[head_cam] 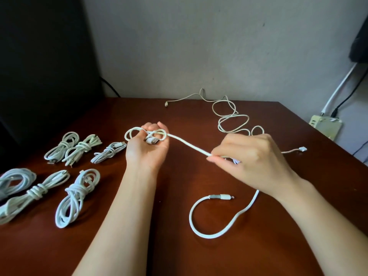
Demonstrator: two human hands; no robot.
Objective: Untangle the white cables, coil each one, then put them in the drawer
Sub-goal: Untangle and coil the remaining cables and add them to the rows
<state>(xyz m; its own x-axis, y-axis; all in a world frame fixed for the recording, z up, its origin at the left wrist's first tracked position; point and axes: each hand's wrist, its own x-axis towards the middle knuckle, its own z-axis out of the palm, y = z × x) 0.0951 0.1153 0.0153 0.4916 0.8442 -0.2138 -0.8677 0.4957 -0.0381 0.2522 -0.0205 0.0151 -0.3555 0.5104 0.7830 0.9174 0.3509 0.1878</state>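
**A:** What lies far left?
**B:** Six coiled bundles [77,194] on the table [179,255], from eight to ten o'clock of the left hand [147,144].
**A:** And that hand?
**B:** Palm up, fingers curled round small loops of the white cable [189,145] and its plug [152,140].
**A:** The right hand [249,156]?
**B:** At three o'clock, pinching the same cable between thumb and fingertips. The slack drops to a curve at five o'clock and ends in a connector [224,196].
**A:** How will it handle?
**B:** Light, limp and smooth, I'd judge. It will likely spring open, so grip the loops, never the plug joints.
**A:** Anything uncoiled?
**B:** One loose cable [233,118] at one o'clock. No drawer in view.
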